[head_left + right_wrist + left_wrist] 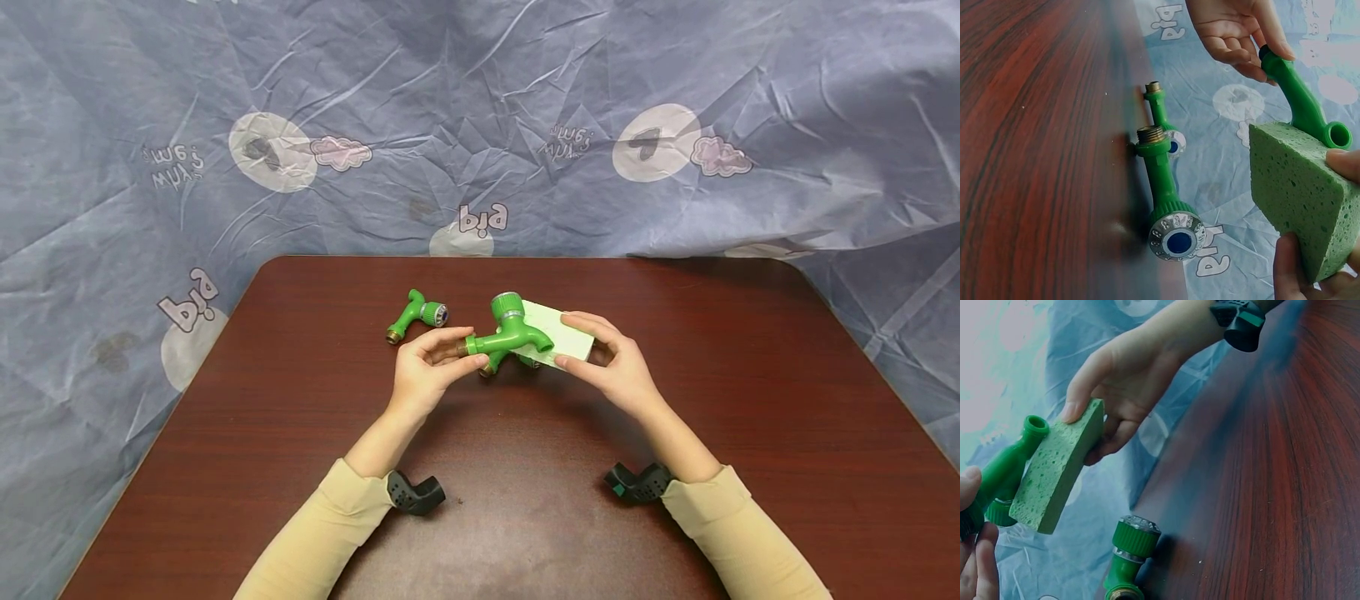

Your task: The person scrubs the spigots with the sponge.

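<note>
My left hand (423, 371) pinches a green faucet (512, 335) by its threaded inlet end, holding it up over the table with the spout toward the right. My right hand (618, 367) grips a light green sponge (566, 337) between thumb and fingers. The sponge lies right against the faucet's body behind the spout, as the right wrist view also shows with the sponge (1294, 194) beside the faucet (1300, 103). In the left wrist view the sponge (1060, 465) overlaps the faucet's (1007, 469) side.
A second green faucet (412, 317) lies on the brown table (300, 433) beyond my left hand. Another faucet (1163, 181) lies nearer, mostly hidden in the head view under the held one. A printed blue-grey sheet (390, 117) hangs behind the table.
</note>
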Action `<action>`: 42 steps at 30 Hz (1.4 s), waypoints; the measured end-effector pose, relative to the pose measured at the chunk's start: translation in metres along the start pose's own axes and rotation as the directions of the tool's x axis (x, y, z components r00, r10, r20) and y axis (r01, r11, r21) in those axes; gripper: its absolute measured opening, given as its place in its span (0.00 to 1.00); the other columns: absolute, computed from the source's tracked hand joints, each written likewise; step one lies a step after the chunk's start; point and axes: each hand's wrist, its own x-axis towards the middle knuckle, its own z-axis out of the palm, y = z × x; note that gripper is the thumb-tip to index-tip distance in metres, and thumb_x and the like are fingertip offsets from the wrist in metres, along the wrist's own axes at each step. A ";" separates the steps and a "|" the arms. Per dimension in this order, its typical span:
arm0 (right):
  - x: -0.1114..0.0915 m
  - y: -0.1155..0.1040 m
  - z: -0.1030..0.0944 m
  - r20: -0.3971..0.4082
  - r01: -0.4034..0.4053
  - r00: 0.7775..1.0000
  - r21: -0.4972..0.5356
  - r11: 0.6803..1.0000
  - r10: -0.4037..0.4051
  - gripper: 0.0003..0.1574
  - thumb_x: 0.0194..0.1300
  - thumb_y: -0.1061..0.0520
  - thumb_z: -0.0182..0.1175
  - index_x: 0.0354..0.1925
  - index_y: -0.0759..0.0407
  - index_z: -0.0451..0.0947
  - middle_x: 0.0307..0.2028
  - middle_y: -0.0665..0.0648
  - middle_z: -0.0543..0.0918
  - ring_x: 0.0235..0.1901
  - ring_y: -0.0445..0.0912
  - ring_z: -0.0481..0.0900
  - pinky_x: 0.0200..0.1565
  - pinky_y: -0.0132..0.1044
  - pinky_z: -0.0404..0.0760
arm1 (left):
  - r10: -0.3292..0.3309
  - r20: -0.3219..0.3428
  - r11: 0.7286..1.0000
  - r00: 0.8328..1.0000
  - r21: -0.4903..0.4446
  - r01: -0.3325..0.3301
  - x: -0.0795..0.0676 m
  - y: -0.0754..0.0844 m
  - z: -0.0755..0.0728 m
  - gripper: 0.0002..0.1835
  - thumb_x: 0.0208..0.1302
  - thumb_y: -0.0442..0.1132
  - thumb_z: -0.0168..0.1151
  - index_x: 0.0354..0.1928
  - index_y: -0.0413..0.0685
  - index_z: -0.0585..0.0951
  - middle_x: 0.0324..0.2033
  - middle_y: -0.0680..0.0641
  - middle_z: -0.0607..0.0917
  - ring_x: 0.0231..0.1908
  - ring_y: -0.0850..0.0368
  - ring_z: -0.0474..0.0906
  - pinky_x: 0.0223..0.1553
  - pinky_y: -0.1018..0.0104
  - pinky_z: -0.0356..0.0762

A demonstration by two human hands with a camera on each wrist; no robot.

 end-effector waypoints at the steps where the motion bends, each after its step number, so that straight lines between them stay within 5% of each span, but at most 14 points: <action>1: 0.000 -0.003 0.001 0.000 0.002 1.000 -0.003 1.000 -0.002 0.33 0.50 0.75 0.66 0.57 0.71 0.72 0.58 0.64 0.70 0.47 0.38 0.75 0.42 0.25 0.77 | 0.000 -0.010 1.000 1.000 0.002 0.000 0.000 0.000 0.000 0.21 0.43 0.21 0.71 0.45 0.30 0.81 0.35 0.45 0.86 0.32 0.59 0.83 0.35 0.69 0.82; 11: 0.001 -0.013 -0.007 -0.053 0.002 0.999 -0.079 0.997 -0.006 0.32 0.52 0.72 0.66 0.57 0.71 0.72 0.58 0.64 0.70 0.43 0.38 0.75 0.40 0.23 0.76 | 0.057 -0.019 0.996 0.998 -0.071 -0.058 0.002 0.000 -0.003 0.20 0.42 0.18 0.69 0.43 0.24 0.79 0.32 0.52 0.85 0.32 0.61 0.83 0.37 0.68 0.82; 17: 0.003 -0.008 -0.018 -0.191 0.039 0.981 0.068 0.997 -0.025 0.32 0.53 0.72 0.65 0.58 0.67 0.72 0.57 0.57 0.71 0.40 0.42 0.76 0.40 0.25 0.78 | 0.052 -0.030 0.995 0.998 -0.080 -0.054 0.002 0.000 -0.003 0.21 0.42 0.17 0.68 0.43 0.23 0.78 0.33 0.51 0.85 0.32 0.60 0.82 0.37 0.68 0.82; 21: 0.002 -0.016 -0.014 -0.178 0.143 0.976 0.109 0.984 -0.122 0.33 0.51 0.75 0.65 0.57 0.69 0.72 0.58 0.60 0.71 0.45 0.45 0.75 0.42 0.27 0.77 | 0.036 -0.037 0.996 0.999 -0.074 -0.039 0.001 -0.001 -0.001 0.20 0.42 0.17 0.68 0.43 0.23 0.78 0.32 0.52 0.85 0.32 0.61 0.82 0.36 0.69 0.82; 29: -0.007 -0.034 0.008 -0.050 0.237 0.969 -0.076 0.968 -0.241 0.37 0.45 0.78 0.67 0.56 0.69 0.73 0.58 0.64 0.70 0.55 0.44 0.71 0.50 0.28 0.72 | 0.012 -0.030 0.997 0.999 -0.075 -0.014 -0.001 -0.004 0.001 0.20 0.41 0.17 0.69 0.42 0.24 0.78 0.36 0.40 0.85 0.32 0.60 0.83 0.36 0.68 0.82; 35: -0.014 -0.053 0.021 0.017 0.262 0.965 -0.115 0.958 -0.262 0.36 0.42 0.78 0.69 0.54 0.74 0.72 0.58 0.68 0.69 0.57 0.45 0.69 0.56 0.30 0.68 | 0.003 -0.010 0.996 1.000 -0.090 -0.004 -0.002 -0.004 0.004 0.20 0.41 0.16 0.68 0.41 0.24 0.78 0.32 0.46 0.85 0.30 0.59 0.83 0.34 0.69 0.82; 42: -0.012 -0.053 0.023 -0.065 0.270 0.954 -0.251 0.930 -0.294 0.35 0.41 0.76 0.70 0.51 0.73 0.74 0.56 0.68 0.72 0.56 0.47 0.69 0.53 0.26 0.68 | 0.019 0.004 0.996 1.000 -0.085 -0.019 -0.003 -0.003 0.006 0.21 0.40 0.16 0.69 0.42 0.22 0.77 0.32 0.52 0.85 0.29 0.61 0.82 0.34 0.70 0.81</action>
